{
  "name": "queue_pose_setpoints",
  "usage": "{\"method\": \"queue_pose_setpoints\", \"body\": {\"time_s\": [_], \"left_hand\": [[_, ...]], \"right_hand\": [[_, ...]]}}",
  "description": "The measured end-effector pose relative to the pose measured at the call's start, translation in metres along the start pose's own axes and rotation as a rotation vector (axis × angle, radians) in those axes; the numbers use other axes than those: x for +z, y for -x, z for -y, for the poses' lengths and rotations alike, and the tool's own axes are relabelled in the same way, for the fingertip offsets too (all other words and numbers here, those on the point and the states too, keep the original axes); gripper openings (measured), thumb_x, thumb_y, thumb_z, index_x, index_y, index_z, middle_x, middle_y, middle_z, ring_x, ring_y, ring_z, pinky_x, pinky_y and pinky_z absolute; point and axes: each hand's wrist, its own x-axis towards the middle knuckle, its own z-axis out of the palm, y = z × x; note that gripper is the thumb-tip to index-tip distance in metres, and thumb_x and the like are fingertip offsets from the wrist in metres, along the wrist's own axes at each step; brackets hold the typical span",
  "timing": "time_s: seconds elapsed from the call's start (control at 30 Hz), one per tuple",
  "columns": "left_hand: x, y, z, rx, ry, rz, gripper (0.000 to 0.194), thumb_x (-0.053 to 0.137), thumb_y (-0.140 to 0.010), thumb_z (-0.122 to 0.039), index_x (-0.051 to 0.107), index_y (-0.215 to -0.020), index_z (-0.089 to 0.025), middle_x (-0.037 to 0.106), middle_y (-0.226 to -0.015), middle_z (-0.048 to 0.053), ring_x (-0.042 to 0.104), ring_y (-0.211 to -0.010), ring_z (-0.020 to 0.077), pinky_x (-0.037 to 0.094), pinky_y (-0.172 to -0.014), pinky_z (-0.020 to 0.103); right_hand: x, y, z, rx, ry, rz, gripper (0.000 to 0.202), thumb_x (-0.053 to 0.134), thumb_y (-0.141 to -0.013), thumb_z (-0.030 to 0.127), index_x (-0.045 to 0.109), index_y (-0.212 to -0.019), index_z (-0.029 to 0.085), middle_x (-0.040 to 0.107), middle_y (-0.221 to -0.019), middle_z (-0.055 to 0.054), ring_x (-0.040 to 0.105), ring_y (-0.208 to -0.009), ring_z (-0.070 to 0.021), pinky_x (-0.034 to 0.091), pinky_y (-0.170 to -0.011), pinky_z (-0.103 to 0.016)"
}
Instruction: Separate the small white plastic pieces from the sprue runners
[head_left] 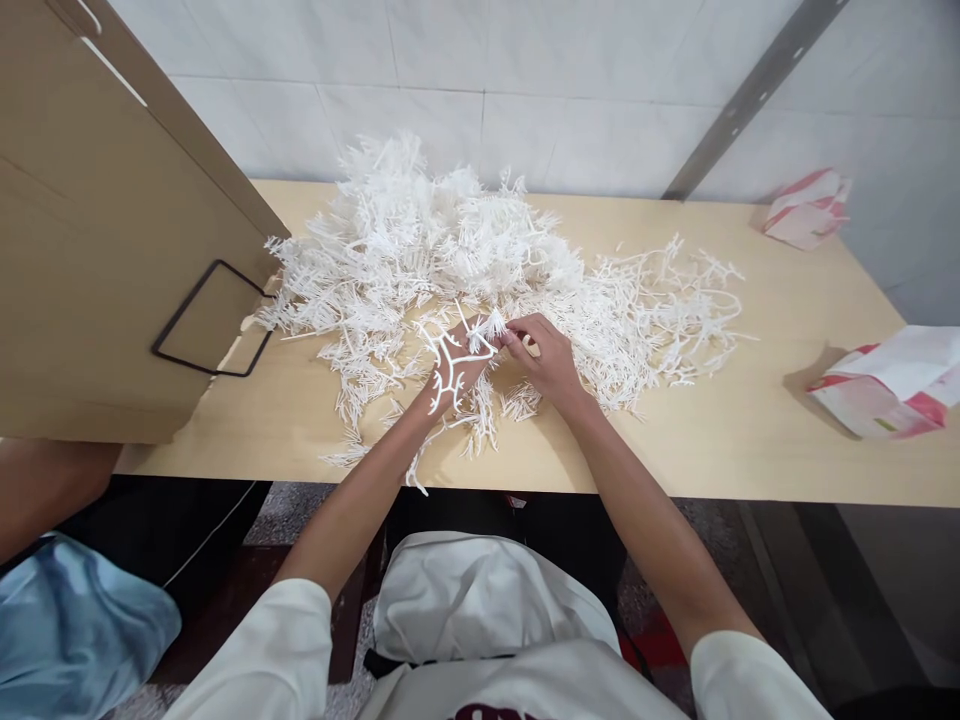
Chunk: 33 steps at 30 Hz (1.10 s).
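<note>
My left hand [466,372] holds a white branched plastic stem [450,362], which lies over the back of the hand and wrist; most of its fingers are hidden behind it. Just right of it, my right hand [551,358] has thumb and forefinger pinched at the edge of a small white feathery sprig [493,326]. The two hands almost meet. Behind and around them spreads a large heap of white plastic sprigs [450,230], with loose pieces below my left hand.
A tall cardboard box [127,230] stands at the left, beside a black wire frame [214,315]. Two red-and-white paper bags, one farther back [808,210] and one nearer [892,385], sit right on the wooden table [720,440]. Another person's arm [52,490] shows at far left.
</note>
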Motion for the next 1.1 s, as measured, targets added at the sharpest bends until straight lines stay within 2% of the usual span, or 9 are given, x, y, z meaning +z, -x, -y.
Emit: {"method": "queue_pose_setpoints", "body": {"time_s": [0.17,0.27,0.37,0.47,0.7,0.87,0.97,1.03,1.1], "left_hand": [[0.001,0.004,-0.009,-0.050,-0.046,0.041,0.028,0.072,-0.077,-0.043,0.070,-0.088,-0.018,0.068,-0.074,0.004,0.065,-0.080,0.0204,0.053,-0.074,0.034],[0.001,0.007,-0.014,-0.028,-0.095,0.073,0.021,0.073,-0.075,-0.036,0.066,-0.078,-0.017,0.064,-0.068,0.002,0.061,-0.071,0.0161,0.052,-0.070,0.030],[0.002,0.008,-0.013,-0.011,-0.151,0.086,0.016,0.071,-0.073,-0.029,0.062,-0.074,-0.017,0.062,-0.068,0.001,0.057,-0.067,0.0137,0.049,-0.067,0.027],[0.003,0.007,-0.010,-0.026,-0.127,0.090,0.017,0.069,-0.073,-0.031,0.064,-0.075,-0.015,0.064,-0.071,0.002,0.058,-0.069,0.0142,0.048,-0.067,0.027],[0.007,0.007,-0.011,-0.043,0.078,0.172,0.016,0.063,-0.075,-0.031,0.061,-0.076,-0.015,0.061,-0.072,-0.001,0.055,-0.070,0.0112,0.046,-0.070,0.025],[0.008,0.006,-0.012,-0.124,0.198,0.015,0.024,0.070,-0.074,-0.037,0.065,-0.083,-0.016,0.064,-0.077,0.001,0.058,-0.075,0.0130,0.047,-0.075,0.026],[0.005,0.003,-0.012,-0.118,0.227,-0.092,0.026,0.072,-0.072,-0.038,0.066,-0.086,-0.016,0.067,-0.082,0.002,0.062,-0.080,0.0147,0.049,-0.080,0.028],[0.003,0.001,-0.012,-0.106,0.229,-0.103,0.027,0.072,-0.072,-0.039,0.066,-0.086,-0.016,0.067,-0.083,0.002,0.063,-0.081,0.0151,0.049,-0.082,0.028],[0.002,0.000,-0.012,-0.090,0.227,-0.089,0.026,0.071,-0.074,-0.039,0.066,-0.087,-0.017,0.067,-0.081,0.002,0.063,-0.079,0.0147,0.050,-0.083,0.029]], "right_hand": [[-0.003,0.000,0.000,0.078,0.029,0.099,0.022,0.044,-0.097,0.038,0.059,-0.092,0.023,0.067,-0.084,-0.002,0.058,-0.075,-0.0170,0.042,-0.070,-0.031],[-0.006,0.000,0.000,0.071,0.060,0.144,0.016,0.045,-0.092,0.030,0.054,-0.080,0.023,0.063,-0.074,-0.001,0.052,-0.068,-0.0166,0.038,-0.066,-0.030],[-0.007,-0.001,0.002,0.094,0.053,0.130,0.016,0.045,-0.085,0.025,0.047,-0.069,0.022,0.056,-0.065,0.000,0.047,-0.063,-0.0155,0.033,-0.062,-0.029],[-0.007,-0.002,0.005,0.134,-0.050,0.117,0.017,0.043,-0.083,0.026,0.045,-0.066,0.022,0.053,-0.062,0.001,0.045,-0.059,-0.0138,0.031,-0.058,-0.028],[-0.003,-0.001,0.009,0.246,-0.290,0.102,0.018,0.043,-0.086,0.027,0.048,-0.070,0.022,0.054,-0.064,0.003,0.046,-0.059,-0.0119,0.035,-0.059,-0.027],[-0.004,0.000,0.007,0.287,-0.270,-0.111,0.034,0.048,-0.093,0.045,0.043,-0.069,0.023,0.041,-0.059,0.005,0.039,-0.055,-0.0104,0.032,-0.056,-0.027],[-0.006,-0.001,0.006,0.321,-0.280,-0.265,0.035,0.045,-0.095,0.052,0.047,-0.076,0.023,0.046,-0.064,0.004,0.044,-0.058,-0.0108,0.038,-0.059,-0.027],[-0.007,-0.002,0.006,0.321,-0.288,-0.349,0.031,0.048,-0.094,0.053,0.052,-0.086,0.024,0.052,-0.071,0.003,0.049,-0.063,-0.0115,0.042,-0.062,-0.027],[-0.007,-0.003,0.007,0.288,-0.281,-0.381,0.029,0.052,-0.093,0.052,0.056,-0.099,0.025,0.059,-0.083,0.000,0.056,-0.073,-0.0127,0.046,-0.067,-0.028]]}}
